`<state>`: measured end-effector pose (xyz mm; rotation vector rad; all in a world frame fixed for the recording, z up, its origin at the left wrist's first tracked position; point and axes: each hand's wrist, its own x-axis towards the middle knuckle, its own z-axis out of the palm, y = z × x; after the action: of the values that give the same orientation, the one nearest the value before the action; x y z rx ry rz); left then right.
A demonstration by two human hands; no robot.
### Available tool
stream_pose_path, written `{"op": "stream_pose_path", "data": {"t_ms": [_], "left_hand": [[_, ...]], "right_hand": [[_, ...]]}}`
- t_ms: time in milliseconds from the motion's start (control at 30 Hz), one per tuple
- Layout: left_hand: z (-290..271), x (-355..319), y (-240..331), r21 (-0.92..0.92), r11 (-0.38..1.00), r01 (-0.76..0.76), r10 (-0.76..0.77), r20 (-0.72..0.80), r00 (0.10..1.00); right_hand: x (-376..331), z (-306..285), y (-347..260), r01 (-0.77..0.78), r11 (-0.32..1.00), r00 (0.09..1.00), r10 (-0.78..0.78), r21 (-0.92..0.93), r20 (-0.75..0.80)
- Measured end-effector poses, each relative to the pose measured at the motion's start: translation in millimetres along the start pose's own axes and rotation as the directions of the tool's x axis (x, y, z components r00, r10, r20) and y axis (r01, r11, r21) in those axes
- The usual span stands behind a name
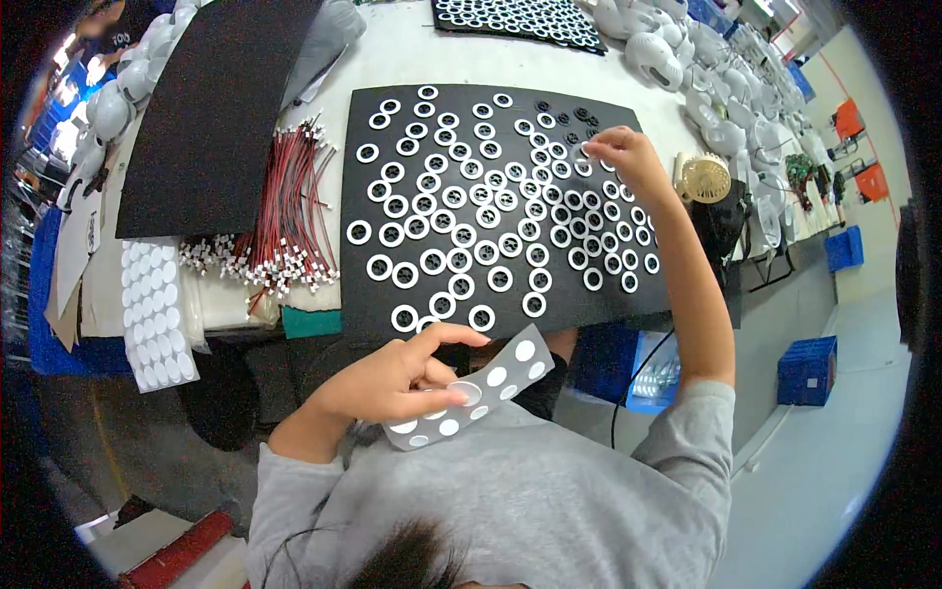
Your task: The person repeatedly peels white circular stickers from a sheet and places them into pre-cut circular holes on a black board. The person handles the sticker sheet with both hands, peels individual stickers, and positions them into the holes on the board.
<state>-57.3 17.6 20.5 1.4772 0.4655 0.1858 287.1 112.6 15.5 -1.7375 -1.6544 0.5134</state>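
My left hand (397, 378) grips a grey backing strip of round white stickers (505, 375) in front of the table edge, thumb and fingers closed on it. Over the far right part of a black foam mat (392, 299), my right hand (624, 157) pinches a small white sticker (586, 150), partly hidden by the fingertips. Many small black round parts ringed in white (488, 210) are spread across the mat. Beside my right fingertips lie several black parts without white rings (581, 115).
Red and black wires with white connectors (289, 211) lie left of the mat, beside a black sheet (201, 118) and a sticker sheet (155, 319). A gold fan-like object (705, 179) and white housings (726, 108) stand right. Another mat of ringed parts (520, 20) lies behind.
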Motion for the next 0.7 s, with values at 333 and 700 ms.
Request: {"op": "stream_pose_path", "data": {"t_ms": [333,700], "left_hand": [[-17.8,-11.6,-14.3,0.160,0.986,-0.052,0.060,-0.041,0.997],[-16.1,-7.2,-14.2,0.203,0.972,-0.118,0.099,0.098,0.990]], "right_hand": [[54.5,21.2,66.9,-0.211,0.976,0.976,0.213,0.043,-0.050],[62.9,32.6,80.7,-0.139,0.983,0.981,0.121,-0.119,-0.150]]}}
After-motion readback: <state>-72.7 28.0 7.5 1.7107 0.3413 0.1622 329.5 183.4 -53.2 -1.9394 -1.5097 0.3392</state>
